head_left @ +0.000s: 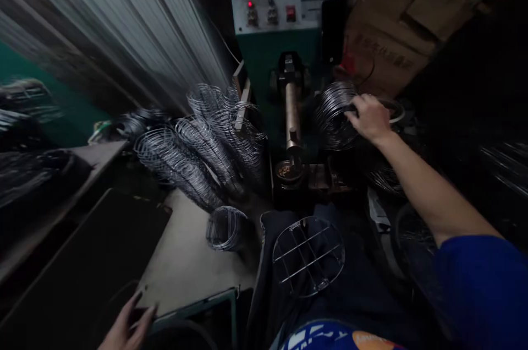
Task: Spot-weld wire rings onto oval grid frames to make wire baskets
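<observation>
My right hand (369, 118) reaches out to a bundle of shiny wire rings (336, 116) beside the machine. Its thumb and fingers are closed at the bundle's near right edge, pinching wire there; how many rings they hold is hidden. Low at the left, my left hand (130, 325) is dim and partly out of view, its thumb and fingers apart with a gap between them. Across my lap lies a round wire rack (308, 256) with crossing bars. The machine's copper-coloured arm (292, 113) points toward me, above a small bowl (287, 171) of bits.
Stacks of wire rings (177, 165) lean left of the machine, with a shorter stack (226, 228) standing nearer. A control panel (284, 6) shows a lit red lamp. Cardboard boxes (383, 58) stand behind at right. A green metal frame edge (198, 306) is near my left hand.
</observation>
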`<act>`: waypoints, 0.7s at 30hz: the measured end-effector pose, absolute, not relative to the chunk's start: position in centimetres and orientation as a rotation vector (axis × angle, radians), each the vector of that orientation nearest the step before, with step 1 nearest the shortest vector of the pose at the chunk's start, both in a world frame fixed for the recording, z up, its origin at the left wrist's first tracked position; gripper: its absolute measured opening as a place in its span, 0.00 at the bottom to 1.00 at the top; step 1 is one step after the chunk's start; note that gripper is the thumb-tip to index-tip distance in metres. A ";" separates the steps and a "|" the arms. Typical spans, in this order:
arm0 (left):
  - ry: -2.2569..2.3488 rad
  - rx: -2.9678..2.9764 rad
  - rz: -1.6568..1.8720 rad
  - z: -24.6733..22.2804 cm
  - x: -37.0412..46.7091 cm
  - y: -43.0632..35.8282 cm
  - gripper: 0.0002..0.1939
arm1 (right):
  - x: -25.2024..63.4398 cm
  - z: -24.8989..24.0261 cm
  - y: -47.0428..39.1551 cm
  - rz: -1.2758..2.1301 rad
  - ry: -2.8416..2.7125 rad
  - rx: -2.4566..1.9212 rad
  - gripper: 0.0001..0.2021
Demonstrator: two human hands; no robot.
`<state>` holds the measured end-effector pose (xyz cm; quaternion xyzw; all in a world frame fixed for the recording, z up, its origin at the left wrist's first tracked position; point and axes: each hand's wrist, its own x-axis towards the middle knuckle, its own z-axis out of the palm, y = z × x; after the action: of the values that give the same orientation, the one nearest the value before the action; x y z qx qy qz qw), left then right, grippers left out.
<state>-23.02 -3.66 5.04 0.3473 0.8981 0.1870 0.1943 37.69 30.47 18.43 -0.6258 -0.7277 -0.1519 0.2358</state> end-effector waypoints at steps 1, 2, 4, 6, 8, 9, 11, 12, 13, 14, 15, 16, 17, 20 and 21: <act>2.375 0.964 0.650 5.1 -20.8 -2.6 0.35 | 37.0 18.8 31.3 -0.434 -2.050 -1.753 0.14; 2.208 0.995 0.725 5.0 -18.4 -1.8 0.43 | 36.5 19.2 31.9 -0.451 -2.104 -1.782 0.14; 2.009 1.048 0.801 4.4 -13.1 -0.9 0.54 | 35.8 19.7 32.7 -0.494 -2.198 -1.812 0.13; 1.800 1.094 0.825 3.7 -8.4 -0.9 0.57 | 35.7 20.1 33.1 -0.535 -2.275 -1.816 0.14; 1.583 1.199 0.772 3.1 -5.0 -1.2 0.62 | 35.9 20.7 33.2 -0.565 -2.330 -1.827 0.16; 1.502 1.277 0.729 2.9 -3.8 -1.3 0.64 | 36.0 21.0 33.2 -0.581 -2.342 -1.832 0.17; 1.406 1.458 0.646 2.6 -2.5 -0.9 0.62 | 36.4 21.5 33.1 -0.635 -2.347 -1.822 0.17; 1.379 1.547 0.615 2.5 -2.2 -0.4 0.58 | 36.6 21.6 33.1 -0.671 -2.348 -1.803 0.17; 1.358 1.626 0.596 2.5 -2.1 0.2 0.54 | 36.8 21.7 33.0 -0.709 -2.349 -1.777 0.17; 1.337 1.695 0.583 2.5 -2.2 1.0 0.49 | 36.9 21.7 32.9 -0.745 -2.350 -1.748 0.17; 1.311 1.754 0.569 2.5 -2.2 1.9 0.46 | 37.1 21.7 32.7 -0.776 -2.353 -1.719 0.18; 1.286 1.804 0.548 2.6 -2.4 2.9 0.44 | 37.2 21.6 32.5 -0.797 -2.361 -1.694 0.18; 1.270 1.845 0.519 2.7 -2.4 3.8 0.41 | 37.2 21.5 32.2 -0.807 -2.372 -1.673 0.18; 1.249 1.915 0.453 3.2 -2.3 6.1 0.33 | 37.1 21.1 31.0 -0.805 -2.449 -1.631 0.18; 1.236 1.920 0.469 3.3 -2.1 6.5 0.33 | 37.0 20.9 30.6 -0.807 -2.488 -1.622 0.18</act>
<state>-2.09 6.49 3.26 0.7568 0.4872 0.1851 0.3944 37.03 30.61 20.87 -0.5266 -0.8081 -0.2621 0.0319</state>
